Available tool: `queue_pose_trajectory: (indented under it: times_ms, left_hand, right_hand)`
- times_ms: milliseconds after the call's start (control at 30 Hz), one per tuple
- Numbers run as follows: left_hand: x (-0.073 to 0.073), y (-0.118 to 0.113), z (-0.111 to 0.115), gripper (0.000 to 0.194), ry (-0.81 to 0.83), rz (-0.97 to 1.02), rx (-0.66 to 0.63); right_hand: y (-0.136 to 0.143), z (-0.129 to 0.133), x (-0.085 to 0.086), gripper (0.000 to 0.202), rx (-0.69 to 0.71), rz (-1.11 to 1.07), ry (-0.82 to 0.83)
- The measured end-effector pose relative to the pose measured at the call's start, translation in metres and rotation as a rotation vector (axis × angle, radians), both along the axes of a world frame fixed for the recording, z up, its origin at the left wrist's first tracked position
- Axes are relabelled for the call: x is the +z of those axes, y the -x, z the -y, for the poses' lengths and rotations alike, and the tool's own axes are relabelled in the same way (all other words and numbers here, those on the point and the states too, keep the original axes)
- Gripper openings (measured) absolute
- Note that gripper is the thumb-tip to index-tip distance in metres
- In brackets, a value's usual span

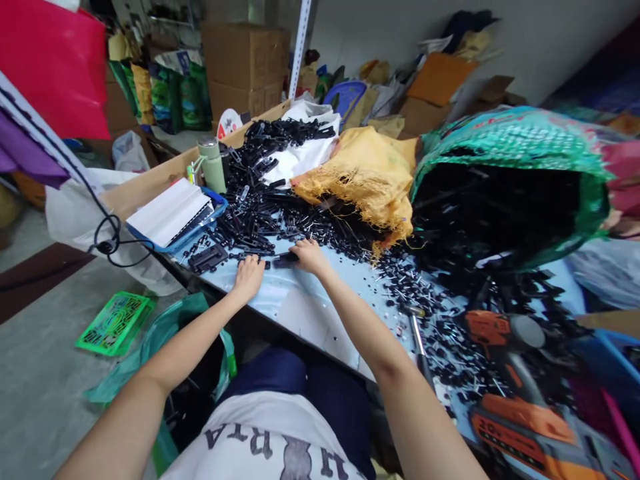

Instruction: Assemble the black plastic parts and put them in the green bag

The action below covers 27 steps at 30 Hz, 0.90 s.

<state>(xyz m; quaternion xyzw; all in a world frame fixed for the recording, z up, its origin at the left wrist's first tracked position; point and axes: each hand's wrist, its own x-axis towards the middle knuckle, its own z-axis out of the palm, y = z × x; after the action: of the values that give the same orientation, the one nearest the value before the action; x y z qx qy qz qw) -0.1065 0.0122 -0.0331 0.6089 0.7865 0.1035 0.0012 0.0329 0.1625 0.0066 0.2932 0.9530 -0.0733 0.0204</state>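
Both hands are over the light blue tabletop (305, 300), at the edge of a heap of black plastic parts (255, 213). My left hand (250, 275) has its fingers bent down on a black part (265, 264). To its right, my right hand (309, 255) is closed on the end of another black part (285, 261). The two parts lie end to end between the hands; whether they touch is too small to tell. A flat black block (208, 259) lies left of my left hand.
An orange cordless drill (525, 427) and a hammer (418, 337) lie at the right, among small screws. Behind stand a yellow sack (370, 167), a green sack (515, 133), a notebook (167, 213) and a green bottle (212, 167). A green basket (116, 323) is at lower left.
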Motion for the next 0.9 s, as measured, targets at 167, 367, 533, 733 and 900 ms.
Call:
queue_pose_trajectory:
  times_ms: [167,367,533,733,900]
  left_hand:
    - [-0.01,0.004,-0.002,0.026,-0.017,-0.033,-0.078]
    - [-0.016,-0.004,-0.009,0.027,-0.039,-0.031,-0.135]
    - [-0.023,-0.017,-0.009,0.026,-0.171,0.093,-0.111]
    - [-0.031,-0.039,0.008,0.033,-0.202,0.287,-0.105]
    - [-0.025,-0.056,0.02,0.035,-0.232,0.329,-0.204]
  right_hand:
    - [-0.054,0.017,-0.009,0.045,-0.182,-0.026,0.113]
    - [-0.124,0.044,-0.018,0.049,-0.406,-0.178,0.177]
    - [-0.169,0.099,-0.004,0.037,-0.451,-0.367,0.263]
    - [-0.18,0.201,-0.036,0.02,0.002,0.005,0.673]
    - [-0.164,0.231,-0.065,0.035,-0.147,0.058,0.344]
